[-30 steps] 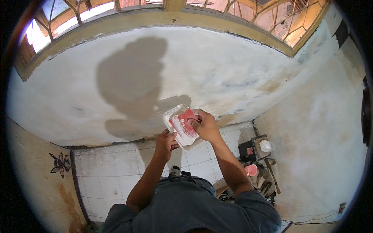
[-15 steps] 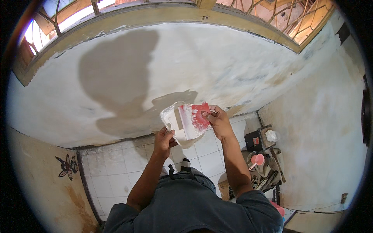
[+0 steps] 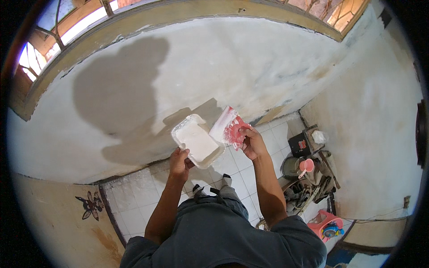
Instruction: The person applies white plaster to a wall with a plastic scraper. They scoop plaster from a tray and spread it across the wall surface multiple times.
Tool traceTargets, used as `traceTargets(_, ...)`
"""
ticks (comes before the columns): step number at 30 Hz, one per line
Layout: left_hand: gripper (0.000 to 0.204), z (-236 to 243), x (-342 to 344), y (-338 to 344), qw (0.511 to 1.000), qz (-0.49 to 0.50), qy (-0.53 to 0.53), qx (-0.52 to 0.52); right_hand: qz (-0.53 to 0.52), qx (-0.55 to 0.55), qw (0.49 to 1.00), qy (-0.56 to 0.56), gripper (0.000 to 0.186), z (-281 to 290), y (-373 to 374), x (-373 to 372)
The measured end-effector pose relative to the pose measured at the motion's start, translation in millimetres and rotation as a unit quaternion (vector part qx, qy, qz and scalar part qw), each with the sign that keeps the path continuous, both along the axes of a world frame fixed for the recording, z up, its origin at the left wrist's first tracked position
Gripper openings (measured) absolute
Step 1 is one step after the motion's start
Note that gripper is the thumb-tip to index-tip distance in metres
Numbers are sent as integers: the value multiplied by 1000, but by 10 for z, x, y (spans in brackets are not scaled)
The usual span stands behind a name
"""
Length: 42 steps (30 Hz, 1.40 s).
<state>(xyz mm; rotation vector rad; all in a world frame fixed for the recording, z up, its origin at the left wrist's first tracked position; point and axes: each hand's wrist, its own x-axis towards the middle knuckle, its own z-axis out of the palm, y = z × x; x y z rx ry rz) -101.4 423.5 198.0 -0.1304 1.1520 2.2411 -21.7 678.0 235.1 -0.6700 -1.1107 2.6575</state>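
My left hand [image 3: 178, 163] grips the near edge of a shallow white tray [image 3: 196, 140] filled with white filler paste, held level in front of the wall. A red flat scraper [image 3: 229, 127], smeared white along its blade, is held in my right hand [image 3: 252, 143] just right of the tray, its blade edge close to the tray's rim. The white plastered wall [image 3: 232, 67] stands directly ahead, with my shadow cast on it at the left.
A wooden-framed window [image 3: 80, 27] runs along the top of the wall. On the white tiled floor [image 3: 134, 210] at the right lie a dark bucket [image 3: 290, 167] with a pink scoop [image 3: 306, 166], a dark box [image 3: 300, 144], and a pink container [image 3: 326, 223].
The scraper has lifted off the tray and moved right, leaving the paste in the tray uncovered. The view has tilted, and the tray sits lower in the picture.
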Motion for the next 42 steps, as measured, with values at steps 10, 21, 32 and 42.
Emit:
traceTargets(10,38,75,-33,-539,999,-4,9,-50,-115,0,992,-59,8,-1148,347,-571)
traceTargets(21,39,85,87,-883,997,47,26,-54,-165,-19,986,12,6,-874,201,-1223)
traceTargets(32,38,66,117,-966,996,63,27,-49,-209,33,977,30,6,211,-37,-779)
traceTargets(42,38,102,189,-1003,996,63,29,-56,-121,-44,990,-56,9,-1643,144,-955)
